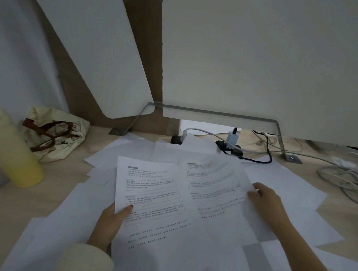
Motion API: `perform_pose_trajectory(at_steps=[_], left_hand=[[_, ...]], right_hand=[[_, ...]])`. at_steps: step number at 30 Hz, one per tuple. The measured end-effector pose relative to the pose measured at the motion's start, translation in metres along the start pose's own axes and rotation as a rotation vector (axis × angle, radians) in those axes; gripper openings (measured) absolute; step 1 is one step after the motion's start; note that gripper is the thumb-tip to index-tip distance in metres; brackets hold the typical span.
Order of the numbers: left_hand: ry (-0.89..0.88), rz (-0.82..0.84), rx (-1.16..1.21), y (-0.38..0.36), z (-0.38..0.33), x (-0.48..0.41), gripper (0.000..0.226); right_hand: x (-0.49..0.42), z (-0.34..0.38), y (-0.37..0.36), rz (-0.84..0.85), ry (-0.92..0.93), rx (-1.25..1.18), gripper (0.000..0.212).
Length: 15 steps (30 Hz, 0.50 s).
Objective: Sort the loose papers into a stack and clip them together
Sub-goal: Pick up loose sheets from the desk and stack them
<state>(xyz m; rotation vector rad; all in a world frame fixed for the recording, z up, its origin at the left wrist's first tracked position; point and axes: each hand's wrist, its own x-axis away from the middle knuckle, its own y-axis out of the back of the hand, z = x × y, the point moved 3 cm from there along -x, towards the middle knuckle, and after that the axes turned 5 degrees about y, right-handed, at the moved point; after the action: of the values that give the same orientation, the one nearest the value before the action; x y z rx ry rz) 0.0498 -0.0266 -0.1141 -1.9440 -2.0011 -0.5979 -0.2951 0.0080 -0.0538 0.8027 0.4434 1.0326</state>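
Note:
Several loose white papers (294, 184) lie spread and overlapping over the wooden desk (1, 206). My left hand (110, 220) grips the lower left edge of a printed sheet (152, 187), thumb on top, and holds it slightly raised. My right hand (267, 201) pinches the right edge of a second printed sheet (215, 181), which looks blurred and overlaps the first sheet. More printed pages lie under both hands. I see no clip in view.
A yellow bottle (13, 154) and a cream cloth bag (56, 135) with brown handles stand at the left. A black power strip (228, 147) with a white charger and cables (339, 171) lies at the back right. Metal partition brackets (279, 139) stand behind the papers.

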Motion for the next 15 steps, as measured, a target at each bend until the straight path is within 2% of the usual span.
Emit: perform_pose_trajectory(at_steps=[5, 7, 9, 11, 13, 15], left_hand=[[-0.022, 0.016, -0.035, -0.001, -0.003, 0.003, 0.033], [-0.011, 0.016, -0.025, -0.001, -0.002, 0.004, 0.034], [0.009, 0.021, -0.003, 0.000, -0.001, 0.005, 0.035], [0.023, 0.026, 0.019, 0.001, -0.003, 0.007, 0.039], [0.034, 0.069, 0.065, 0.001, -0.005, 0.008, 0.039], [0.046, 0.114, 0.116, 0.000, -0.007, 0.007, 0.038]], right_hand=[[0.031, 0.039, 0.062, -0.177, 0.342, -0.055, 0.015], [0.042, 0.051, 0.077, -0.272, 0.397, -0.153, 0.014], [0.044, 0.056, 0.080, -0.319, 0.385, -0.314, 0.014], [0.042, 0.057, 0.071, -0.288, 0.320, -0.504, 0.016], [0.036, 0.055, 0.050, -0.194, 0.246, -0.595, 0.019], [0.032, 0.051, 0.018, -0.053, 0.175, -0.546, 0.020]])
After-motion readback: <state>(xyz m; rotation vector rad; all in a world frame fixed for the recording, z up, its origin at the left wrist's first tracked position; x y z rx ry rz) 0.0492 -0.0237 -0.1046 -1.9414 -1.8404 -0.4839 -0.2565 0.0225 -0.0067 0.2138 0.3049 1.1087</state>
